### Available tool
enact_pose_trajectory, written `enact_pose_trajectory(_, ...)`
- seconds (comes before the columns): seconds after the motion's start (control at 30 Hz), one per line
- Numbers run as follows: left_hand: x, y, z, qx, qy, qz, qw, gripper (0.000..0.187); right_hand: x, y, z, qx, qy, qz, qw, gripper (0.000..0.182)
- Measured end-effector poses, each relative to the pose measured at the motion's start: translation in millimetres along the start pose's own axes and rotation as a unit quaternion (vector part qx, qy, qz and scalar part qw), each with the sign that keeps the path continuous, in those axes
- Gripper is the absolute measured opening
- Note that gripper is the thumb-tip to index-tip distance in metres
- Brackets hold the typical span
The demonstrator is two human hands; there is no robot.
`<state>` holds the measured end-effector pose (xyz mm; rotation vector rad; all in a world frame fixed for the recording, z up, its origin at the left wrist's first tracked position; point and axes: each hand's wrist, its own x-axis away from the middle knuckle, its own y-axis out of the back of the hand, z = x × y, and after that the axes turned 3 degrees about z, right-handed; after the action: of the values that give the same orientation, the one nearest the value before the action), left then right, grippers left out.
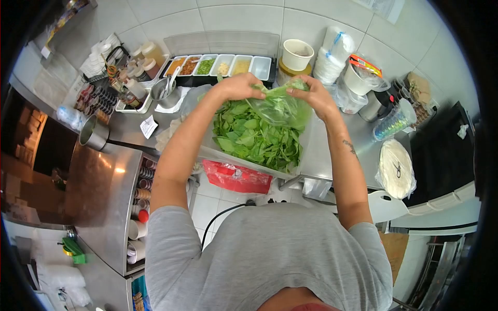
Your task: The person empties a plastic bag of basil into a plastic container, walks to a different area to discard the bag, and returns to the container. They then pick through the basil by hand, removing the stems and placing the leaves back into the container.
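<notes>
A clear plastic bag (284, 110) with green leaves inside hangs between my two hands. My left hand (243, 87) is closed on the bag's left edge, and my right hand (314, 96) pinches its right edge. Beneath the bag, a large white tub (306, 142) holds a heap of loose green leaves (254, 137). The bag's lower part hangs over the back right of the heap, hiding some of the leaves.
Behind the tub stands a row of topping trays (223, 66). A metal pot (94, 132) and sauce bottles (136, 88) are at the left. White tubs (297, 55), a patterned cup roll (395, 120) and a bagged round stack (397, 167) stand right.
</notes>
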<state>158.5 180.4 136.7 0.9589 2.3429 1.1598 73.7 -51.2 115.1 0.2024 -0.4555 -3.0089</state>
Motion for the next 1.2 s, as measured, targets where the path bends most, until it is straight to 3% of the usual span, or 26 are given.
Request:
enact_pose_trajectory(0.03,0,8,-2,-0.005,0.000,0.031,1.000,0.034,1,1,5,0.023,0.010,0.009,1.000,0.034)
enact_pose_trajectory(0.07,-4,17,6,0.090,-0.023,0.028,0.995,0.034,2,1,6,0.018,0.035,0.000,0.999,0.034)
enact_pose_trajectory(0.17,-1,27,-1,0.194,-0.058,0.013,0.979,0.030,12,1,11,0.005,0.096,-0.009,0.995,0.037)
enact_pose_trajectory(0.3,15,32,-29,0.220,-0.059,0.032,0.973,0.024,22,7,20,-0.009,0.144,0.010,0.990,0.041)
enact_pose_trajectory(0.4,23,29,-41,0.251,-0.075,-0.034,0.964,0.023,29,3,27,-0.060,0.178,-0.020,0.982,0.050)
enact_pose_trajectory(0.5,19,8,-52,0.092,-0.052,-0.064,0.992,0.021,33,3,25,-0.105,0.179,-0.049,0.977,0.065)
enact_pose_trajectory(0.53,23,7,-62,0.124,-0.045,-0.121,0.984,0.019,31,4,22,-0.117,0.175,-0.056,0.976,0.070)
enact_pose_trajectory(0.63,28,6,-100,0.300,-0.147,-0.154,0.930,0.019,37,-10,19,-0.137,0.216,-0.091,0.963,0.082)
enact_pose_trajectory(0.7,20,-12,-125,0.255,-0.152,-0.079,0.951,0.022,38,-22,13,-0.102,0.228,-0.074,0.966,0.080)
enact_pose_trajectory(0.77,17,-19,-140,0.185,-0.192,-0.043,0.963,0.025,35,-27,7,-0.195,0.226,-0.077,0.951,0.075)
enact_pose_trajectory(0.83,20,-27,-151,0.100,-0.267,-0.053,0.957,0.029,38,-26,3,-0.403,0.206,-0.092,0.887,0.066)
enact_pose_trajectory(0.87,29,-24,-156,0.116,-0.242,-0.083,0.960,0.033,48,-22,5,-0.399,0.187,-0.119,0.890,0.051)
enact_pose_trajectory(0.93,35,-20,-138,0.008,-0.272,-0.210,0.939,0.037,60,-10,-1,-0.490,0.156,-0.139,0.846,0.042)
enact_pose_trajectory(1.0,39,-34,-110,-0.021,-0.218,-0.272,0.937,0.053,77,0,-8,-0.577,0.141,-0.177,0.785,0.033)
enact_pose_trajectory(1.1,28,-99,-75,0.210,-0.221,-0.105,0.947,0.069,131,-4,1,-0.635,0.130,-0.171,0.742,0.036)
enact_pose_trajectory(1.17,50,-121,-107,0.375,-0.191,-0.019,0.907,0.056,170,-9,-17,-0.605,0.126,-0.179,0.765,0.044)
enact_pose_trajectory(1.2,46,-129,-111,0.428,-0.174,-0.026,0.887,0.047,191,-13,-26,-0.593,0.119,-0.181,0.775,0.048)
